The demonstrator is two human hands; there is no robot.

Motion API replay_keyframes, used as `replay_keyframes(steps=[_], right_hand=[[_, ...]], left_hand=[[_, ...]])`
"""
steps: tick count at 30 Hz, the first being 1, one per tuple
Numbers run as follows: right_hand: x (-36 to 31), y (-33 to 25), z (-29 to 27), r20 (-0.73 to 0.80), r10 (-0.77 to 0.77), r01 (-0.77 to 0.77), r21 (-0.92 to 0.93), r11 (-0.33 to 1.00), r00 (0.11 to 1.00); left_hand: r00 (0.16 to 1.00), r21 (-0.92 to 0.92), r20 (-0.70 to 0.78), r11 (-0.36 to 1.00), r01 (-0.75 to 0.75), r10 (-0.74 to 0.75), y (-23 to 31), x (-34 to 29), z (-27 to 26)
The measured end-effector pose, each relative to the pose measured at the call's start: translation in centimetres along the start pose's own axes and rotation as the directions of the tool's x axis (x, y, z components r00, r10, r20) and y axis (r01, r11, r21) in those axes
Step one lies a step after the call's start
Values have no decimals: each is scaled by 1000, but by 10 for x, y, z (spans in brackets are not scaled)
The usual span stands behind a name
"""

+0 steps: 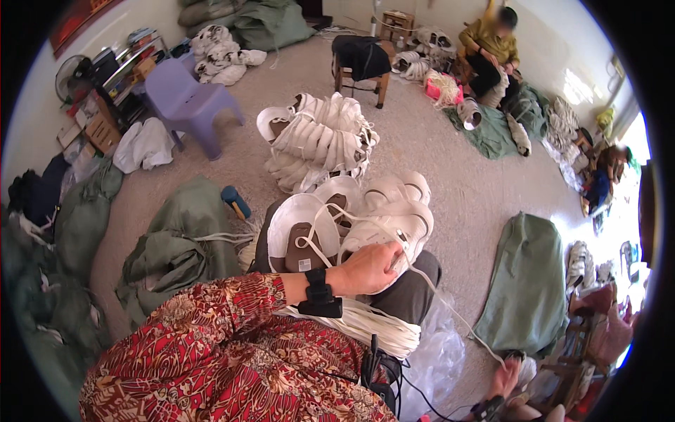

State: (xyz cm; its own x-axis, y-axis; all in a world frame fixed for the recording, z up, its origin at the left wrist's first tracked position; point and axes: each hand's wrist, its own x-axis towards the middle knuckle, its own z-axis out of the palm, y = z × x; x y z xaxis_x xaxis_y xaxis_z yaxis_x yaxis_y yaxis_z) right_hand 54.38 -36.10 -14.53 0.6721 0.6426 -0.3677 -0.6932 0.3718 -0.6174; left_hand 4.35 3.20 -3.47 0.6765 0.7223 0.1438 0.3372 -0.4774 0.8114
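Across my lap rests a pair of white shoes with brown insoles; the nearer white shoe (404, 218) has a long pale shoelace (450, 304) running from it. My left hand (369, 269) lies over this shoe's side, its fingers bent and closed on the shoe near the lace. Out to the lower right, my right hand (505, 378) is closed on the lace's far part, and the lace stretches between the two hands. Another loop of lace curls over the open shoe (285, 228) on the left. A bundle of pale laces (380, 327) sits on my lap below my left wrist.
Stacked white shoes (320, 141) stand on the floor ahead. A purple chair (184, 98) and green sacks (179, 246) are at left. A green cloth (527, 281) lies at right; clear plastic (436, 352) is beside my lap. Other people sit at the far right.
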Motion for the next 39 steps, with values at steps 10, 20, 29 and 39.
replay_keyframes(steps=[10, 20, 29, 39], right_hand=[[-58, 277, 362, 399, 399, 73, -776, 626, 826], [-31, 288, 383, 452, 396, 290, -867, 405, 799], [-36, 284, 387, 699, 239, 729, -681, -66, 674], [-46, 293, 380, 584, 139, 574, -812, 111, 800]], left_hand=[[994, -104, 72, 990, 95, -88, 0, 0, -7], [993, -224, 68, 968, 113, -100, -4, -2, -10], [998, -233, 47, 971, 58, -48, -10, -4, -4], [995, -239, 100, 970, 51, -28, -13, -1, -9]])
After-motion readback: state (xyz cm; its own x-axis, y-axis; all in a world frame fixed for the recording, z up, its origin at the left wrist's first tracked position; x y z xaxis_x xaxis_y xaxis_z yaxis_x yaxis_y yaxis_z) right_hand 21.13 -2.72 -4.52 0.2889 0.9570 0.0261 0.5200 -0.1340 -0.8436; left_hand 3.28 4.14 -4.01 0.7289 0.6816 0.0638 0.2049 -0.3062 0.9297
